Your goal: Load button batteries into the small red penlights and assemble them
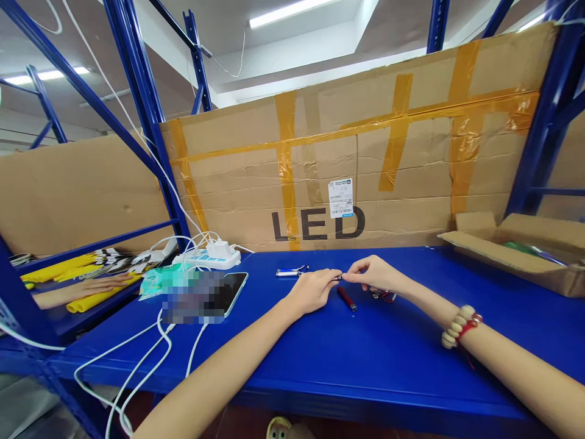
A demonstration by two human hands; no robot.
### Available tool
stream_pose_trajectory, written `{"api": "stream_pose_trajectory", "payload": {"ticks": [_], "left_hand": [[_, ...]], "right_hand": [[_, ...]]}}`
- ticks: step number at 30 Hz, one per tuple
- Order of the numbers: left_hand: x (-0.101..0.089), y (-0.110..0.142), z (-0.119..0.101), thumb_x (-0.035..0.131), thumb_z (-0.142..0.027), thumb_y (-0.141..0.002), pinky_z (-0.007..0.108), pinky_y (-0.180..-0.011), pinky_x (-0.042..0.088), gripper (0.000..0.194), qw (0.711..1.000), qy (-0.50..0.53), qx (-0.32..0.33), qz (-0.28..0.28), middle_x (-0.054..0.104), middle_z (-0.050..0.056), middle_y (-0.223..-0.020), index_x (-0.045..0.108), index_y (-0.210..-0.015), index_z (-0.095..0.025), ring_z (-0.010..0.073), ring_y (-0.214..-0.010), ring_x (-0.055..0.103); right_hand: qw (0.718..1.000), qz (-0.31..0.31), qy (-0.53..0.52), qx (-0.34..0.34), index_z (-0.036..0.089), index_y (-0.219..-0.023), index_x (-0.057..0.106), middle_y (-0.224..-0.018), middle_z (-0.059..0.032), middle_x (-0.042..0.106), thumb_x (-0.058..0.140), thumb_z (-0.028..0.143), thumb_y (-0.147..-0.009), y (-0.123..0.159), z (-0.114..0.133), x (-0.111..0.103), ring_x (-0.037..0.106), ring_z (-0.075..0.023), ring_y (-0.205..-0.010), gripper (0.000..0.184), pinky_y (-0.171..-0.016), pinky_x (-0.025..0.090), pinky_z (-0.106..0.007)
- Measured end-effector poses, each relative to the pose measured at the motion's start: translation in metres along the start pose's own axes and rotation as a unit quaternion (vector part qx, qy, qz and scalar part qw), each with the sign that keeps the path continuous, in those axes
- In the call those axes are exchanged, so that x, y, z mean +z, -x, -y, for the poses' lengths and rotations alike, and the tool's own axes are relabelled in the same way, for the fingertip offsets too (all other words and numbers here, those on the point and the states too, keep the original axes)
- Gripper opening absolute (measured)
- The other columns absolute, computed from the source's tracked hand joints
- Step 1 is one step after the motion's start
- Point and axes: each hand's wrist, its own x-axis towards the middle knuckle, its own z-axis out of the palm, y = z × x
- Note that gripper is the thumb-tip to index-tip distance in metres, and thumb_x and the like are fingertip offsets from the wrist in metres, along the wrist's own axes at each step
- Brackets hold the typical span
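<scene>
Above the middle of the blue shelf, my left hand (315, 288) and my right hand (375, 272) meet at their fingertips. Between them is a small dark piece (338, 278) with a shiny part, too small to name. The left fingers are pressed together at its left end, and the right thumb and forefinger pinch its right end. Just below lies a dark red pen-like tube (347, 299). Under my right hand sits a small cluster of dark red and metallic bits (384, 296), partly hidden. Blue and silver pens (291, 272) lie beyond my left hand.
A phone (234, 292) lies left on the shelf (365, 366), partly blurred, near a white power strip (219, 259) with cables. An open cardboard box (516, 247) stands at right. A big cardboard panel (256, 183) closes the back. Another person's hand (98, 286) rests on yellow items at left.
</scene>
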Motion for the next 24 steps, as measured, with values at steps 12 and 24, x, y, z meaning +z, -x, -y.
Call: {"api": "stream_pose_trajectory", "payload": {"ticks": [12, 24], "left_hand": [[0.0004, 0.0002, -0.0007, 0.033, -0.022, -0.090, 0.027, -0.077, 0.045, 0.027, 1.000, 0.006, 0.004, -0.001, 0.059, 0.004, -0.103, 0.050, -0.110, -0.013, 0.0163, -0.090, 0.057], [-0.0001, 0.0009, -0.0008, 0.033, -0.021, -0.089, 0.027, -0.077, 0.045, 0.028, 1.000, 0.019, 0.001, 0.009, 0.059, 0.003, -0.104, 0.051, -0.109, -0.013, 0.0166, -0.090, 0.057]], "right_hand": [[1.000, 0.007, -0.007, -0.011, 0.010, -0.070, 0.065, -0.054, -0.0036, 0.053, 0.070, 0.053, -0.053, -0.0012, -0.0008, -0.0011, 0.043, -0.0067, -0.044, 0.047, -0.039, 0.026, -0.018], [1.000, 0.016, -0.013, 0.002, 0.009, -0.073, 0.065, -0.048, -0.0012, 0.049, 0.070, 0.049, -0.055, -0.0004, -0.0005, -0.0003, 0.036, -0.0040, -0.038, 0.044, -0.035, 0.024, -0.017]]}}
